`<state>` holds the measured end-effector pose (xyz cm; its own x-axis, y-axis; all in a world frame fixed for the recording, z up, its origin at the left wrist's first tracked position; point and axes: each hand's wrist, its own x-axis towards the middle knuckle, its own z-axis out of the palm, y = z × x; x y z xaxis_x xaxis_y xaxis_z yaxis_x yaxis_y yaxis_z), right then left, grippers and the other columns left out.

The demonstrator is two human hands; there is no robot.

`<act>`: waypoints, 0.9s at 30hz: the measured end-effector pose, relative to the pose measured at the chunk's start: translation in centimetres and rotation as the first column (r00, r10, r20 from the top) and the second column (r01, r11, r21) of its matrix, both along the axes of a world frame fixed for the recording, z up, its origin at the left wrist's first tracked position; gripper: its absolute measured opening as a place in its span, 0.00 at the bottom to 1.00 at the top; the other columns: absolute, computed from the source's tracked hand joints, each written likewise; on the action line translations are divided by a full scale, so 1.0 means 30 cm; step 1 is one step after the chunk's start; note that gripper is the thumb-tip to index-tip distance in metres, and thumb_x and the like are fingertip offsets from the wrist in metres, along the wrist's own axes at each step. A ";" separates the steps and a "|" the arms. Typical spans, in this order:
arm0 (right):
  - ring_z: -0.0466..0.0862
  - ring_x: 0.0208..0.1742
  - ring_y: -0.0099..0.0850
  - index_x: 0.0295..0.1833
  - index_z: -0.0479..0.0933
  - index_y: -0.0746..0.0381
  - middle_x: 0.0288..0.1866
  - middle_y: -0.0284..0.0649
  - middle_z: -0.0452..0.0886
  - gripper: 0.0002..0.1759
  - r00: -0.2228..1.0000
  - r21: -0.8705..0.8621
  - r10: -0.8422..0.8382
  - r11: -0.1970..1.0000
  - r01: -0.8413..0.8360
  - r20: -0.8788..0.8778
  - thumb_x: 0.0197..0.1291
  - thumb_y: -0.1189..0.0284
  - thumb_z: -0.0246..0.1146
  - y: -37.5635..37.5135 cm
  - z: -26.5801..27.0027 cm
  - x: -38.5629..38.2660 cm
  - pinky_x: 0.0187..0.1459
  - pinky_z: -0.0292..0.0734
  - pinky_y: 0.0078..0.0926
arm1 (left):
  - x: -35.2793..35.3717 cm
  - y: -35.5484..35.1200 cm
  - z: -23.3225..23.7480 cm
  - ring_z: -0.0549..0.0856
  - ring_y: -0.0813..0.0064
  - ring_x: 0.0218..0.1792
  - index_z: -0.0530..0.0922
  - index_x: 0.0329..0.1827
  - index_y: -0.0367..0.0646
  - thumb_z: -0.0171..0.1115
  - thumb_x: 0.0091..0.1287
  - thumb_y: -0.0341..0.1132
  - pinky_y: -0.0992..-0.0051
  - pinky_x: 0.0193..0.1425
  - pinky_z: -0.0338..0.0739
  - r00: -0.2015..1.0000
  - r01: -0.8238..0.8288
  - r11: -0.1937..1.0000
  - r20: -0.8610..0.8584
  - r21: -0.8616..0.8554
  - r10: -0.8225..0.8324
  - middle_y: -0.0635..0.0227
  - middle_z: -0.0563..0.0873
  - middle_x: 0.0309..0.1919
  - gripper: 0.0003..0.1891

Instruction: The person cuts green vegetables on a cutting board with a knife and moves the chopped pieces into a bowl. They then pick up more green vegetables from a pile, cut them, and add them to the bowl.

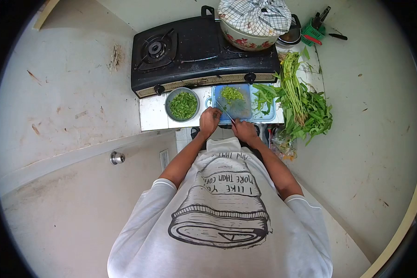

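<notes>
My right hand [244, 130] is wrapped round the handle of a knife [226, 112], whose blade points up and left over a blue cutting board [239, 109]. At the board's left edge, my left hand [210, 121] is closed near the blade tip; what its fingers hold is too small to make out. Chopped light green pieces [231, 95] lie in a heap on the upper part of the board. Just left of my left hand stands a grey bowl [166, 110] of finely chopped greens [183, 105].
Behind the board is a black gas stove [190, 51] bearing a cloth-covered flowered pot [246, 42]. Long-stemmed leafy greens [306, 109] lie at the right, some leaves over a light blue tray [269, 116]. A green basket [313, 33] with utensils stands at the back right.
</notes>
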<state>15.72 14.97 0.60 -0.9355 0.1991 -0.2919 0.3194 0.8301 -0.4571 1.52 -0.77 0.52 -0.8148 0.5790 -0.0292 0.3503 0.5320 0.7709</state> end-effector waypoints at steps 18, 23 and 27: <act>0.90 0.35 0.58 0.51 0.78 0.68 0.31 0.58 0.87 0.21 0.998 0.042 0.060 0.997 -0.059 -0.016 0.74 0.58 0.59 -0.012 -0.013 -0.028 0.42 0.86 0.58 | 0.009 -0.011 0.027 0.87 0.51 0.43 0.89 0.42 0.43 0.66 0.67 0.31 0.57 0.50 0.82 0.995 0.043 0.999 -0.087 -0.021 -0.044 0.58 0.87 0.40 0.05; 0.90 0.36 0.58 0.51 0.77 0.68 0.32 0.58 0.88 0.22 0.999 0.034 0.040 0.999 -0.041 0.027 0.74 0.56 0.59 -0.007 0.010 -0.009 0.43 0.85 0.59 | 0.019 -0.018 0.045 0.88 0.52 0.45 0.89 0.42 0.42 0.66 0.68 0.31 0.58 0.51 0.82 0.996 0.048 0.997 -0.066 -0.055 -0.051 0.58 0.87 0.41 0.05; 0.90 0.35 0.59 0.51 0.78 0.68 0.31 0.59 0.87 0.22 0.999 0.008 0.028 1.000 -0.028 0.020 0.74 0.56 0.59 -0.008 -0.003 -0.003 0.42 0.85 0.60 | 0.010 -0.018 0.028 0.88 0.53 0.44 0.89 0.41 0.43 0.66 0.67 0.31 0.59 0.51 0.83 0.999 0.029 0.999 -0.023 -0.042 -0.030 0.59 0.89 0.40 0.06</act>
<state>15.62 14.73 0.52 -0.9348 0.1754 -0.3089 0.3049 0.8426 -0.4439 1.82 -1.32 1.36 -0.7980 0.6017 -0.0350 0.3842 0.5525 0.7397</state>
